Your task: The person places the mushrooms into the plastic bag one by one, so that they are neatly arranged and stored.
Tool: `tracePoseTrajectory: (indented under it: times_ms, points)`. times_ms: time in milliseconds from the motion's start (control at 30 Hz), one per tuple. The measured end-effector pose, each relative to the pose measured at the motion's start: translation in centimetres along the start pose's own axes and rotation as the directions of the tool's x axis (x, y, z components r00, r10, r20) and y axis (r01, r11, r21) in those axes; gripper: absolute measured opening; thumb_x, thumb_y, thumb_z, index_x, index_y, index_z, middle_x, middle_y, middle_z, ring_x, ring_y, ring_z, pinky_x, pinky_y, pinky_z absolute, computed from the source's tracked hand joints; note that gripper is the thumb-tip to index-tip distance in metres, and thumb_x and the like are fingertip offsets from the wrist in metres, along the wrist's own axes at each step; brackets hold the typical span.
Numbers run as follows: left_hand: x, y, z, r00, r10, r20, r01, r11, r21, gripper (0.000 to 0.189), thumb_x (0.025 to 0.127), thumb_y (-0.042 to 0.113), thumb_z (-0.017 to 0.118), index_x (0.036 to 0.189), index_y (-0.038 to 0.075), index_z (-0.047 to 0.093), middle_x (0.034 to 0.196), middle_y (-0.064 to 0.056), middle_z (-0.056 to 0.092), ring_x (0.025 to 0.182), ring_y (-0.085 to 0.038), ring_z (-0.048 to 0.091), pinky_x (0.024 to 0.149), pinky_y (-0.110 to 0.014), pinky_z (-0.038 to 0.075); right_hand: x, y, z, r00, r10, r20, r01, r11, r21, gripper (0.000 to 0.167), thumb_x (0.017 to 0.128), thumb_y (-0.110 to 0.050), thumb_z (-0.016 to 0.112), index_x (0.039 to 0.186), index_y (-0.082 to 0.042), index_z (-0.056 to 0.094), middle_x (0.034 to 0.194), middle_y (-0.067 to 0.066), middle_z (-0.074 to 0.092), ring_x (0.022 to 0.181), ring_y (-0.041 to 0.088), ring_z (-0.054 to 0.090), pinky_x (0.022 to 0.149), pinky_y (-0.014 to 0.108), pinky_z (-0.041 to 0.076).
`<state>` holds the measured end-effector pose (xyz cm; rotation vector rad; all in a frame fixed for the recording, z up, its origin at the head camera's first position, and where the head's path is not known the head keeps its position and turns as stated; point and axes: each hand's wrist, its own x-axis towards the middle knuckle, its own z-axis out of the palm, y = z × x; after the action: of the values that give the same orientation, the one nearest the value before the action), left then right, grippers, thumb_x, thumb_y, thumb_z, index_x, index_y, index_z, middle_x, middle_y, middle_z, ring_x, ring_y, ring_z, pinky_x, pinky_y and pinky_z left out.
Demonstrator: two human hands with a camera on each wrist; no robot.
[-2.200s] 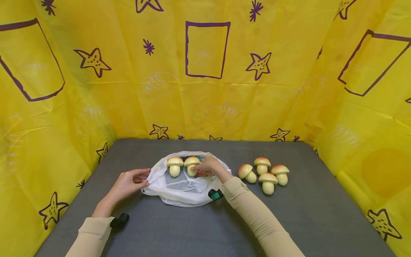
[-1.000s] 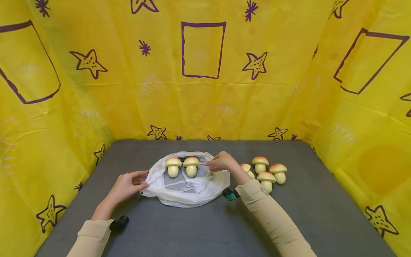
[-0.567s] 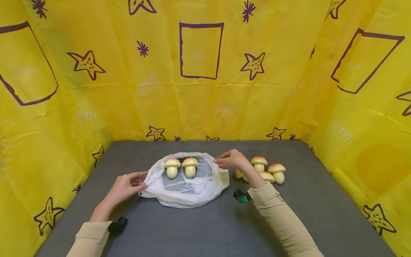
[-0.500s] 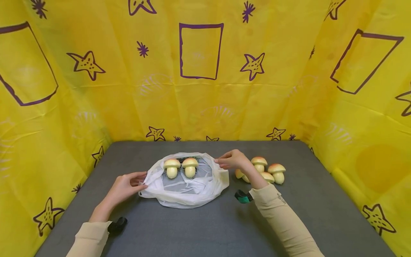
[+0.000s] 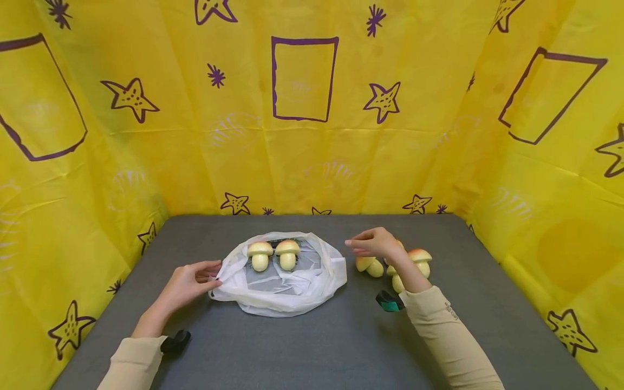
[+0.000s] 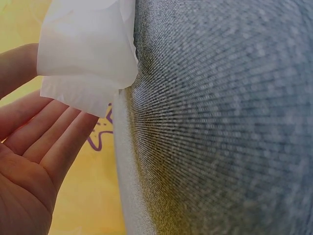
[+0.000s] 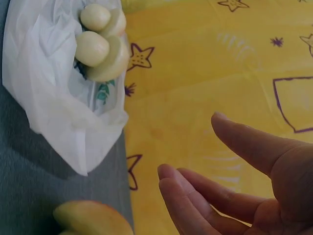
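A white plastic bag (image 5: pixel 287 303) lies spread with its mouth facing up. Inside it, side by side, are two toy mushrooms, a left mushroom (image 5: pixel 260 255) and a right mushroom (image 5: pixel 287 255), with pale stems and orange-tinged caps. My left hand (image 5: pixel 187 284) pinches the bag's left edge; in the left wrist view the white film (image 6: pixel 88 54) covers the fingertips. My right hand (image 5: pixel 380 244) hovers just right of the bag, fingers extended and holding nothing. Beneath and behind it are several more mushrooms (image 5: pixel 369 265), partly hidden by the hand and forearm.
The dark grey tabletop (image 5: pixel 292 352) carries the bag left of centre and the loose mushrooms to its right. Yellow cloth walls (image 5: pixel 307 162) with purple drawings enclose the back and both sides. Black wrist devices (image 5: pixel 176 342) sit at the cuffs.
My right hand has let go of the right mushroom in the bag, drawn out past the bag's right rim and moved right toward the loose mushrooms. My left hand stays at the bag's edge.
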<state>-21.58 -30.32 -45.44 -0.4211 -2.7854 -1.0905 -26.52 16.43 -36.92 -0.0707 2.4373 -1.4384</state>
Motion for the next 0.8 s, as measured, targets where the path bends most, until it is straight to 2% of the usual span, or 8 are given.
tracePoseTrajectory:
  times_ms: [167, 467, 700, 800]
  points:
    - [0.1, 0.0, 0.1, 1.0, 0.011, -0.006, -0.01, 1.0, 0.008, 0.048, 0.078, 0.025, 0.078, 0.119, 0.003, 0.065, 0.109, -0.014, 0.07, 0.088, -0.022, 0.07, 0.073, -0.029, 0.058, -0.5, 1.1, -1.6, 1.0, -0.003, -0.021, 0.003, 1.0, -0.028, 0.057, 0.086, -0.037, 0.069, 0.122, 0.005, 0.06, 0.118, 0.022, 0.064, 0.105, 0.032, 0.065, 0.088, 0.039, 0.054]
    - [0.2, 0.2, 0.2, 1.0, 0.003, 0.005, -0.003, 1.0, 0.012, 0.049, 0.078, 0.025, 0.078, 0.12, 0.003, 0.064, 0.11, -0.015, 0.069, 0.088, -0.022, 0.07, 0.073, -0.029, 0.058, -1.5, 2.8, -3.8, 0.999, 0.043, -0.026, -0.042, 0.998, 0.04, 0.058, 0.088, -0.035, 0.067, 0.126, 0.007, 0.055, 0.126, 0.025, 0.058, 0.114, 0.034, 0.06, 0.097, 0.044, 0.048]
    - [0.3, 0.1, 0.3, 1.0, -0.014, 0.011, 0.014, 1.0, 0.021, 0.049, 0.078, 0.024, 0.078, 0.121, 0.006, 0.065, 0.111, -0.012, 0.07, 0.089, -0.02, 0.07, 0.073, -0.026, 0.058, -2.2, 4.0, -5.2, 0.998, 0.045, -0.038, -0.043, 0.997, 0.059, 0.057, 0.091, -0.031, 0.063, 0.13, 0.01, 0.051, 0.13, 0.028, 0.054, 0.117, 0.036, 0.057, 0.096, 0.042, 0.049]
    - [0.4, 0.1, 0.4, 1.0, -0.003, 0.01, 0.003, 1.0, 0.022, 0.048, 0.078, 0.024, 0.078, 0.12, 0.006, 0.065, 0.11, -0.012, 0.07, 0.088, -0.019, 0.07, 0.073, -0.026, 0.058, -2.4, 4.6, -5.7, 0.997, 0.055, -0.046, -0.051, 0.995, 0.081, 0.057, 0.092, -0.028, 0.062, 0.131, 0.011, 0.048, 0.13, 0.029, 0.053, 0.117, 0.036, 0.057, 0.095, 0.041, 0.05]
